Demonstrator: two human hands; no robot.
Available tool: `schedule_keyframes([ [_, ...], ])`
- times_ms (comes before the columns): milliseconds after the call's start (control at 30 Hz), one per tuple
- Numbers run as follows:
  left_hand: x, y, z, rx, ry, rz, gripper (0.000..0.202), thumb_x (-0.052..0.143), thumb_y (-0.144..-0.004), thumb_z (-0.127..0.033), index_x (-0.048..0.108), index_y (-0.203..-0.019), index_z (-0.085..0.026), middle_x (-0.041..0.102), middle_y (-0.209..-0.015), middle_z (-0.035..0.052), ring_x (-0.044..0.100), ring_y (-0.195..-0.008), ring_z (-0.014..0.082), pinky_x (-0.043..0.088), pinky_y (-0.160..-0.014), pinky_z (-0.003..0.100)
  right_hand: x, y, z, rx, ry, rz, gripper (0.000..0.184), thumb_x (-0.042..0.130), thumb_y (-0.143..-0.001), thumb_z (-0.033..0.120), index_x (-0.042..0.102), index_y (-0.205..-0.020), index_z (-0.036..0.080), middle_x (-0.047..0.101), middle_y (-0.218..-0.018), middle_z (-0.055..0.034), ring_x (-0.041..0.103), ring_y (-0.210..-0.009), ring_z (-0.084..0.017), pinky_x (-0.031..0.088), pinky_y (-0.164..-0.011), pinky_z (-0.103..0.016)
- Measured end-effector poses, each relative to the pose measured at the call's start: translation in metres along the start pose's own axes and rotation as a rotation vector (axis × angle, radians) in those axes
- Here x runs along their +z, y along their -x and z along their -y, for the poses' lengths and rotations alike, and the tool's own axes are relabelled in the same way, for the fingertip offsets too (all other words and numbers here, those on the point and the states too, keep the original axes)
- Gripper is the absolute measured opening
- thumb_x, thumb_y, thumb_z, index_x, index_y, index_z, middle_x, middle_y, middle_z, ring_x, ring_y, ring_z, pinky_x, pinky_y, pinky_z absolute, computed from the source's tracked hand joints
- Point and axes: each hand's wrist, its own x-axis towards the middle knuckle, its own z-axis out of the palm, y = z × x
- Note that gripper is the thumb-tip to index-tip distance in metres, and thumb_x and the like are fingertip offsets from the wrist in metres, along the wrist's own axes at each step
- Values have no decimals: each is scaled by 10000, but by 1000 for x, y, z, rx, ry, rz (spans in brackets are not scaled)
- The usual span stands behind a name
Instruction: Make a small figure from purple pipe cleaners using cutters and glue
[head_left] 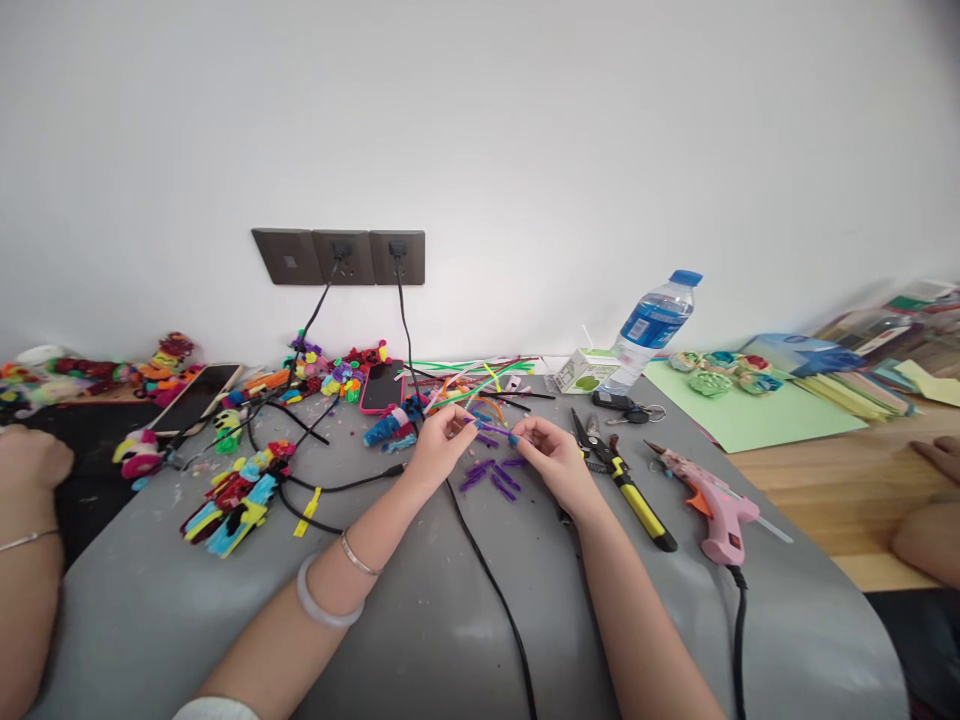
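Observation:
Between my two hands a purple pipe cleaner (495,428) is stretched roughly level above the grey table. My left hand (444,440) pinches its left end with thumb and forefinger. At its other end my right hand (551,458) is closed in a similar pinch. Just below lie several short purple pipe cleaner pieces (501,487) on the table. A yellow-handled pair of pliers (634,495) rests to the right of my right hand. Behind my hands spreads a loose bunch of long coloured pipe cleaners (480,375).
A pink glue gun (724,510) lies at right with its cord. Behind stand a tilted water bottle (652,330) and a drink carton (587,371). Fuzzy figures (236,500), phones and black cables (487,570) occupy the left and middle. Other people's arms show at both sides.

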Motion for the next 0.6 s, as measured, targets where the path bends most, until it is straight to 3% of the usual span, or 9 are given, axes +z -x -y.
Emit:
schedule_keyframes([
  [200, -3, 2, -2, 127, -108, 34, 187, 606, -794, -232, 638, -968, -170, 667, -964, 61, 606, -698, 132, 495, -550, 223, -1, 0, -3, 28, 37, -43, 268, 676, -788, 453, 620, -816, 193, 525, -664, 16, 432, -597, -130, 334, -556, -251],
  [400, -7, 1, -3, 241, -306, 20, 140, 590, -803, -146, 671, -910, -187, 712, -917, 26, 630, -694, 127, 474, -587, 221, -1, -1, -4, 6, 43, -76, 258, 671, -793, 447, 624, -823, 195, 564, -703, 0, 480, -632, -141, 376, -575, -251],
  [600, -7, 0, 0, 268, -379, -6, 115, 604, -791, -115, 663, -858, -188, 706, -845, 6, 606, -643, 114, 453, -568, 210, -1, -1, -5, -10, 45, -88, 280, 676, -790, 472, 630, -819, 197, 578, -713, -5, 495, -637, -147, 396, -583, -256],
])
